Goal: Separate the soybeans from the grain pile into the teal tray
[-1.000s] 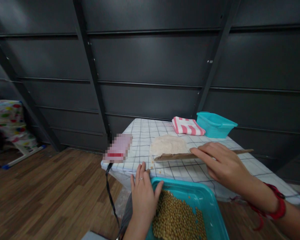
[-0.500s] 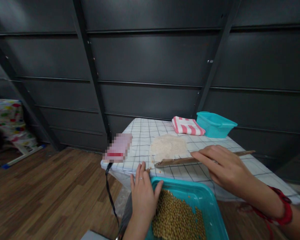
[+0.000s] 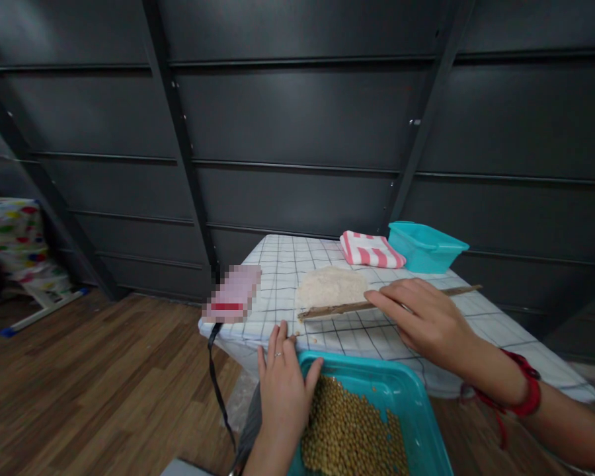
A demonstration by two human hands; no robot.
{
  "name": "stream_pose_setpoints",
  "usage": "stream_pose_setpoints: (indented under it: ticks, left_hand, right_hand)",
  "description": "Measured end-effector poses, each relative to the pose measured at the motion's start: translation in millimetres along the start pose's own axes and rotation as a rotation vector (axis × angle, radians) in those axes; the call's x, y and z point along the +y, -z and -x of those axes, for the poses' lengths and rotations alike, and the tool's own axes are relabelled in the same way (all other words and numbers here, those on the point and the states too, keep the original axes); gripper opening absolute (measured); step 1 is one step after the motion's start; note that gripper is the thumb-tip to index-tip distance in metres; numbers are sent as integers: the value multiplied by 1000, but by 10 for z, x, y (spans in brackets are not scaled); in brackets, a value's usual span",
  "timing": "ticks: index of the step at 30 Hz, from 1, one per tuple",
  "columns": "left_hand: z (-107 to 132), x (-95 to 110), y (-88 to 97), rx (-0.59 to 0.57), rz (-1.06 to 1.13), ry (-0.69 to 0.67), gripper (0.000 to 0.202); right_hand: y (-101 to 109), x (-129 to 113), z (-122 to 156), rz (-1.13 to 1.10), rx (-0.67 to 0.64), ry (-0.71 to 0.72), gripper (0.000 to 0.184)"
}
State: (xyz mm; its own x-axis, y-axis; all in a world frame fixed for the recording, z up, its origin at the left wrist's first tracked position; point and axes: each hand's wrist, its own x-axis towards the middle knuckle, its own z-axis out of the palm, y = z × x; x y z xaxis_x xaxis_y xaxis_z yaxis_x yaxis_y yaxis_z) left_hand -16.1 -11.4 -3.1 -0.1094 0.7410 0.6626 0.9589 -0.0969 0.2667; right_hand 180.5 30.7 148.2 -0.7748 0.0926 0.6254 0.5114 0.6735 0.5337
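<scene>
My right hand (image 3: 421,320) grips a long flat strip of brown cardboard (image 3: 337,308) that stands on edge across the checked tablecloth (image 3: 297,254), right at the near side of a pile of white rice (image 3: 331,287). My left hand (image 3: 283,383) holds the far left corner of a teal tray (image 3: 421,423) full of tan beans (image 3: 352,436), thumb inside the rim. This tray sits below the table's near edge. A few loose grains lie on the cloth between the strip and the tray.
A folded pink-and-white striped towel (image 3: 371,249) and a teal tub (image 3: 426,246) sit at the table's far side. A pink blurred object (image 3: 234,292) with a dark strap hangs at the left edge. Wooden floor lies to the left, dark metal wall behind.
My right hand has drawn the cardboard strip slightly left and farther away, closing it against the rice pile. My left hand and the bean tray have stayed put.
</scene>
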Motion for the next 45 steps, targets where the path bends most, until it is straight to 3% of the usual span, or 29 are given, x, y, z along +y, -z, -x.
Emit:
stream_pose_setpoints:
  ticks: [11, 19, 30, 40, 45]
  left_hand:
    - [2, -9, 0, 13, -19, -19, 36]
    - [17, 27, 25, 11, -34, -26, 36]
    - [19, -14, -10, -5, -29, -8, 38]
    - [40, 19, 25, 6, -7, -7, 38]
    - [22, 14, 16, 16, -29, -21, 39]
  right_hand:
    - [52, 33, -45, -17, -17, 51, 25]
    - [-39, 25, -72, -22, -24, 58, 22]
    - [98, 70, -37, -51, -10, 103, 23]
    - [-17, 65, -33, -64, 4, 80, 23]
    - [22, 72, -23, -69, 11, 98, 22]
